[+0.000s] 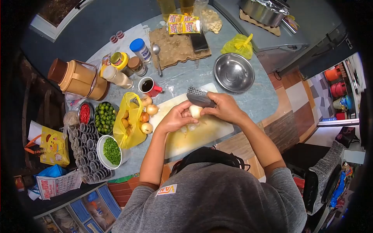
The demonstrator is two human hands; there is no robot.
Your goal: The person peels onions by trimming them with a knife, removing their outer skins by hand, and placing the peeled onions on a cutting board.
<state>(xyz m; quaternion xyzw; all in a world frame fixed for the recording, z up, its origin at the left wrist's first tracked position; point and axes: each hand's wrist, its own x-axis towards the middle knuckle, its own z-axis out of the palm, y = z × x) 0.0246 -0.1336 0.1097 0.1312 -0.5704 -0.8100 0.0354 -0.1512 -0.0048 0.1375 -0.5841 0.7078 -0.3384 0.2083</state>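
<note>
My left hand (175,117) has its fingers wrapped round a pale, peeled-looking onion (196,112) above the cutting board (178,144). In my right hand (226,108) is a dark-bladed knife (199,100), its blade lying across the far side of the onion. The right thumb also touches the onion. Pale onion pieces or skins (191,126) lie on the board under my hands. Left of the board, several whole onions (152,109) rest beside an open yellow plastic bag (134,136) with more inside.
A steel bowl (234,73) stands beyond my right hand. Past the board are a red mug (152,90) of dark liquid, jars (140,50) and an egg tray (171,42). At left are a bowl of green citrus (104,118), chopped greens (112,150), small cups (86,149) and a jug (79,79).
</note>
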